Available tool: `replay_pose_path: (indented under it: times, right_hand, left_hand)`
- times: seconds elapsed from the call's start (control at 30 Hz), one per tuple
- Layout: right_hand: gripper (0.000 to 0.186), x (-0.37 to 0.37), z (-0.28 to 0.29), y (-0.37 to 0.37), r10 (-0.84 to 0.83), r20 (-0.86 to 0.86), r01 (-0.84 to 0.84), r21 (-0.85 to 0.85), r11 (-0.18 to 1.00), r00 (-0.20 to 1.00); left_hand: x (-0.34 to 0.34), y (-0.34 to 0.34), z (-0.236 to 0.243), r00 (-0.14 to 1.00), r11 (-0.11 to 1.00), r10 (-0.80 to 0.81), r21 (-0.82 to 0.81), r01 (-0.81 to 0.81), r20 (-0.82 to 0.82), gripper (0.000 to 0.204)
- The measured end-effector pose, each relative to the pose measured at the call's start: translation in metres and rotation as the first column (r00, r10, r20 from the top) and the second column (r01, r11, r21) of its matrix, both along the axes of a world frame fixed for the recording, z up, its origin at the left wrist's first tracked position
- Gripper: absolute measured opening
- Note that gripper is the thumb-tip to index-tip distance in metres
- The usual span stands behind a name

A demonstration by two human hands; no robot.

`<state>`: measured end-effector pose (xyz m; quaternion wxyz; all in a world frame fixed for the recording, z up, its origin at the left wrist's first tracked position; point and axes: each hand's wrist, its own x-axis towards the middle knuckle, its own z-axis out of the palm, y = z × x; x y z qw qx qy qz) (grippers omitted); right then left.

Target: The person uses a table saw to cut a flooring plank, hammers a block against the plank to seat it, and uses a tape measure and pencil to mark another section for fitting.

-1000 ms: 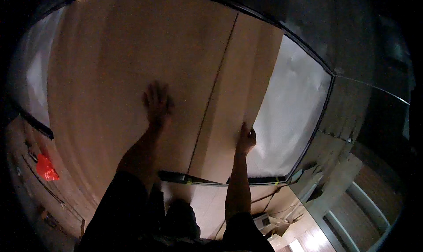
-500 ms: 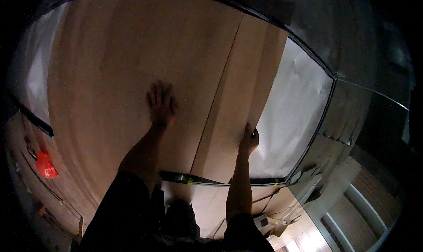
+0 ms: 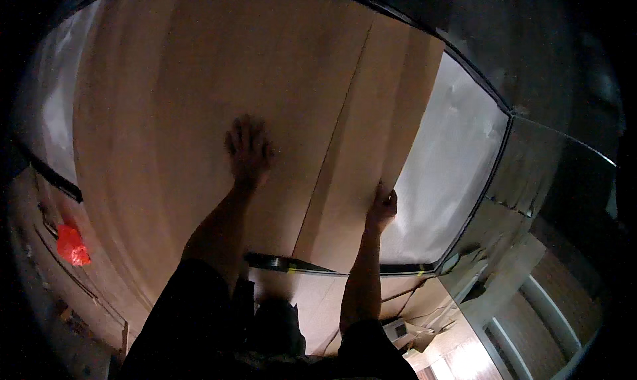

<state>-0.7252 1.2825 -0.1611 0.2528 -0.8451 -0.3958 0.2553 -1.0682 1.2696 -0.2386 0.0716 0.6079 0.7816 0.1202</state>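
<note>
My left hand (image 3: 250, 151) lies with fingers spread on a broad brown board (image 3: 166, 81), left of a thin dark seam running up it. My right hand (image 3: 382, 207) is closed on the right edge of the narrower brown section (image 3: 371, 114) beyond that seam. Beside this hand a crinkled silvery-white surface (image 3: 458, 141) shows inside a black-edged frame (image 3: 489, 186), and more of it (image 3: 58, 114) shows at the far left.
A red plastic bag (image 3: 73, 246) is at the left. Small boxes and scraps (image 3: 408, 333) sit below my right arm. Light slatted fixtures (image 3: 551, 313) are at the lower right; grey panels (image 3: 531, 161) surround the frame on the right.
Both hands and the board's right edge appear slightly farther right; the surrounding frame has also shifted a little in view. Both hands keep the same shape.
</note>
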Motion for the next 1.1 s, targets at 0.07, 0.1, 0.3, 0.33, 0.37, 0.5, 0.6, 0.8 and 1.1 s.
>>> replay_pose_path:
  times: [0.07, 0.1, 0.3, 0.33, 0.37, 0.5, 0.6, 0.8, 1.1]
  right_hand:
    - [0.043, 0.0, -0.003, -0.004, 0.01, 0.114, -0.009, -0.007, 1.0, 0.993]
    - [0.043, -0.002, -0.007, -0.007, 0.016, 0.17, -0.014, -0.012, 1.0, 0.985]
    - [0.05, -0.006, -0.02, -0.008, -0.06, -0.061, 0.058, -0.033, 0.998, 0.996]
    - [0.052, 0.007, -0.03, -0.01, -0.035, 0.054, 0.04, -0.102, 0.994, 0.998]
    - [0.053, 0.014, -0.039, -0.013, -0.005, 0.168, 0.038, -0.191, 0.981, 0.986]
    - [0.068, 0.005, -0.048, 0.007, 0.047, 0.105, -0.012, -0.317, 0.948, 0.993]
    - [0.029, 0.023, -0.074, -0.016, 0.069, 0.11, -0.056, -0.114, 0.992, 0.991]
    - [0.07, 0.03, -0.095, -0.006, 0.299, 0.235, -0.248, -0.224, 0.943, 0.925]
    - [0.069, 0.026, -0.091, -0.014, 0.254, 0.306, -0.203, -0.19, 0.961, 0.918]
  left_hand:
    - [-0.001, 0.001, 0.006, 1.0, 1.0, -0.007, -0.017, 0.007, -0.013, 0.061]
    - [-0.002, 0.002, 0.008, 1.0, 0.999, -0.011, 0.042, 0.011, 0.002, 0.061]
    - [-0.011, -0.005, -0.013, 0.998, 0.989, -0.049, 0.136, 0.053, -0.035, 0.058]
    - [-0.008, -0.003, -0.021, 0.995, 0.983, -0.069, 0.165, 0.08, -0.067, 0.057]
    - [-0.001, -0.005, -0.031, 0.991, 0.976, -0.103, 0.181, 0.118, -0.09, 0.056]
    - [-0.003, -0.003, -0.022, 0.991, 0.988, -0.04, 0.14, 0.057, -0.126, 0.053]
    - [0.006, 0.005, -0.03, 0.993, 0.977, -0.115, 0.178, 0.119, -0.032, 0.053]
    - [0.004, 0.006, -0.04, 0.979, 0.958, -0.18, 0.212, 0.196, -0.09, 0.054]
    - [-0.004, -0.005, -0.037, 0.963, 0.954, -0.239, 0.154, 0.257, -0.123, 0.057]
